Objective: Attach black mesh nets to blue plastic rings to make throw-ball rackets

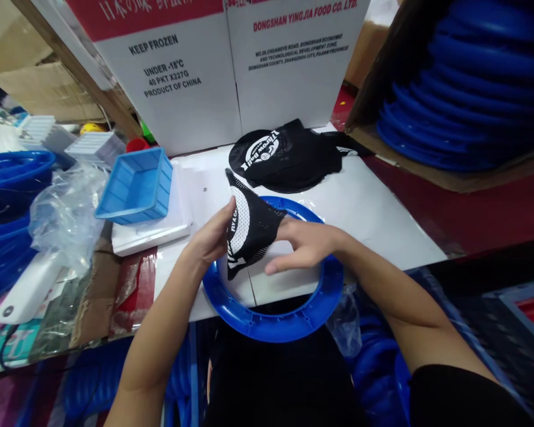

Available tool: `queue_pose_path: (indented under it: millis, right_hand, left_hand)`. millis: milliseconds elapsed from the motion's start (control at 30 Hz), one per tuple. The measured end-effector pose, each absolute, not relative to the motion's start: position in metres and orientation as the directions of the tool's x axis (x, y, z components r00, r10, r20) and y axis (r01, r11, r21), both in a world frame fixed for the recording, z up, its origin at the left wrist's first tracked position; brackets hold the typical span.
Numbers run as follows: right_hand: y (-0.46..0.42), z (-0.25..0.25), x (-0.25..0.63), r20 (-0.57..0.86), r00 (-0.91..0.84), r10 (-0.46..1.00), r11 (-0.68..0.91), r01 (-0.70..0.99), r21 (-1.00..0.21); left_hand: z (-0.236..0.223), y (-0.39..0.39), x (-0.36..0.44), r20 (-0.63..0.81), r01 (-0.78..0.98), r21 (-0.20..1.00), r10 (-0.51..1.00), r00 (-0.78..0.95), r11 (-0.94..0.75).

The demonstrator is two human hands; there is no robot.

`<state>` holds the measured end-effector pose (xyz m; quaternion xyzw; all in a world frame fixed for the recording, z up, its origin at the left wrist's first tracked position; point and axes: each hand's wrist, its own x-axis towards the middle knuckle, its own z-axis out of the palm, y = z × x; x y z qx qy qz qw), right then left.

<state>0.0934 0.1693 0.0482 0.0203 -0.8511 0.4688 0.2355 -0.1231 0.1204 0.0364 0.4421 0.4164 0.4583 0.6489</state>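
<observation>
A piece of black mesh fabric (258, 228) with white print is bunched above a blue plastic ring (280, 329). My left hand (213, 234) is closed on the fabric's left side, thumb on the near face. At the fabric's right edge is my right hand (305, 240); its thumb stretches out apart from the cloth and its other fingers are partly hidden behind it. The ring lies at the front edge of a white board, partly over it. Behind it is a pile of black printed mesh pieces (293, 157), one lettered "Throw Ball".
A large white carton (196, 112) stands at the back. To the left are a light blue bin (136, 187), plastic bags (66, 213) and a white handheld device (31, 290). An open box at right holds stacked blue rings (467, 101). More blue rings sit below the table.
</observation>
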Motion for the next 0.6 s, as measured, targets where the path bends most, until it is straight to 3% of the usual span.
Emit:
queue_pose_path:
  millis: [100, 200, 267, 333, 400, 467, 533, 600]
  right_hand:
    - [0.179, 0.052, 0.100, 0.406, -0.912, 0.054, 0.428, -0.346, -0.835]
    - [0.194, 0.056, 0.107, 0.238, -0.935, -0.262, 0.217, -0.297, -0.930]
    - [0.202, 0.061, 0.111, 0.089, -0.866, -0.493, 0.151, -0.186, -0.971]
    - [0.206, 0.064, 0.115, 0.014, -0.820, -0.572, 0.120, -0.100, -0.988]
    - [0.207, 0.065, 0.121, -0.017, -0.885, -0.466, 0.124, -0.046, -0.991]
    - [0.206, 0.064, 0.125, -0.078, -0.978, -0.193, 0.196, 0.039, -0.980]
    - [0.206, 0.061, 0.126, -0.149, -0.978, 0.144, 0.263, 0.183, -0.947]
    - [0.205, 0.057, 0.123, -0.172, -0.892, 0.417, 0.299, 0.314, -0.901]
  left_hand:
    - [0.043, 0.117, -0.138, -0.168, -0.219, 0.953, 0.966, 0.196, 0.210]
    - [0.051, 0.111, -0.159, -0.166, -0.136, 0.973, 0.972, 0.169, 0.189]
    - [0.056, 0.108, -0.166, -0.138, -0.004, 0.989, 0.955, 0.264, 0.145]
    - [0.057, 0.107, -0.163, -0.100, 0.210, 0.978, 0.903, 0.418, 0.012]
    - [0.053, 0.108, -0.151, -0.056, 0.469, 0.858, 0.868, 0.493, -0.211]
    - [0.046, 0.111, -0.137, -0.013, 0.711, 0.592, 0.878, 0.479, -0.380]
    - [0.037, 0.115, -0.126, -0.013, 0.831, 0.329, 0.877, 0.480, -0.449]
    - [0.031, 0.116, -0.121, -0.045, 0.849, 0.207, 0.862, 0.504, -0.486]
